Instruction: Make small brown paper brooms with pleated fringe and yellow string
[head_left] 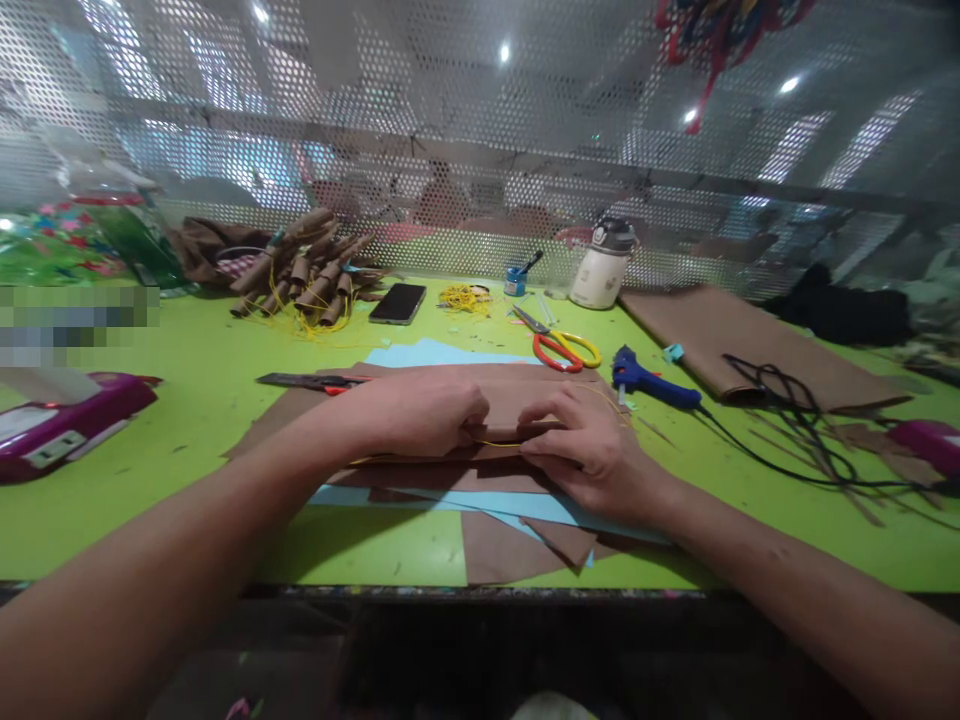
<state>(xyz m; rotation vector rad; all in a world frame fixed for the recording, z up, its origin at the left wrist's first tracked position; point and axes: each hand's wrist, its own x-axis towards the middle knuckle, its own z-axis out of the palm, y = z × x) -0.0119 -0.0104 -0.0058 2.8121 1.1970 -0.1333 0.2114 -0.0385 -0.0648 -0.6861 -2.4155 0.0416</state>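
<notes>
1. Our left hand (431, 415) rests over the brown kraft paper (532, 400) with its fingers curled inward; its fingertips are partly hidden, so we cannot tell whether it pinches anything.
2. Our right hand (589, 445) is opposite, fingers bent, with a gap showing between the upper finger and the lower ones. We cannot tell whether the lower fingertips pinch the string or only touch it.
3. The thin yellow string (499, 444) runs between our two hands, along the paper.
4. The paper lies in front of us on the green tabletop (172, 370), layered over light-blue sheets (442, 352) that show beyond its far edge and on the near side.
5. Just past our left hand we see a box cutter (300, 381) lying on the brown paper's far left part.
6. Beyond our right hand are scissors (532, 320) with one red and one yellow handle, and a blue glue gun (652, 382) to their right.
7. Farther back we have a pile of brown paper tubes (300, 270), a dark-screened smartphone (398, 304), a yellow string tangle (463, 299), a small blue pot (515, 281) and a white flask (595, 278) with a dark lid.
8. At the right lies a large folded brown sheet (750, 340).
</notes>
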